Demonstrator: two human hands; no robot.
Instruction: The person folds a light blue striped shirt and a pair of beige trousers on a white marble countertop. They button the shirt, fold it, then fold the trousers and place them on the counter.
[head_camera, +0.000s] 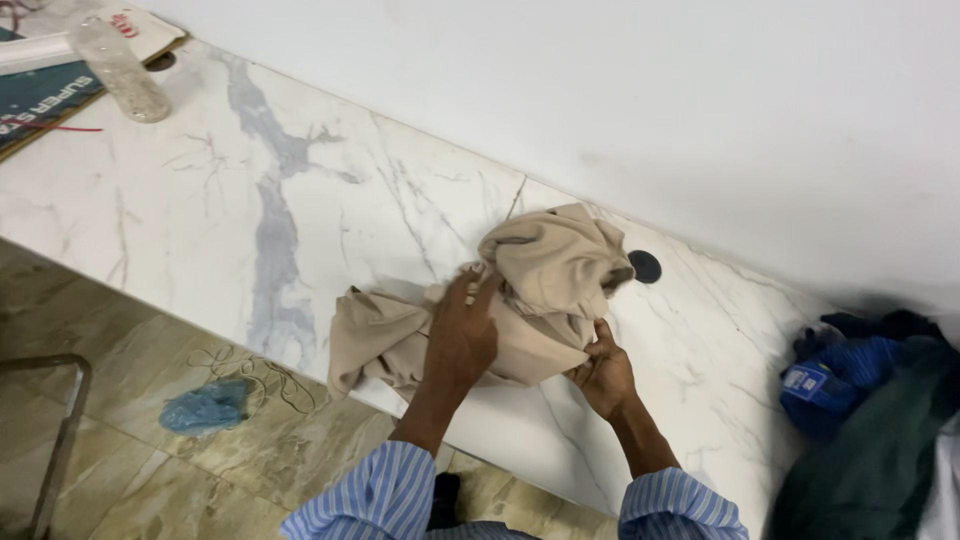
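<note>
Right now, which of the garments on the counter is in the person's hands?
The beige garment mid-counter, gripped by the left hand and right hand; the blue and dark green clothes lie untouched at the right edge.

Surface: white marble-look counter (300, 210) with grey veins, set against a white wall.
Hole: 1 dark round opening (645, 266) near the wall edge.
Middle: 1 crumpled beige garment (545, 290), part of it hanging over the front edge.
Right end: heap of dark blue and green clothes (880, 420).
Far left end: 1 clear plastic bottle (120, 70) lying beside a flat printed board (40, 95).
</note>
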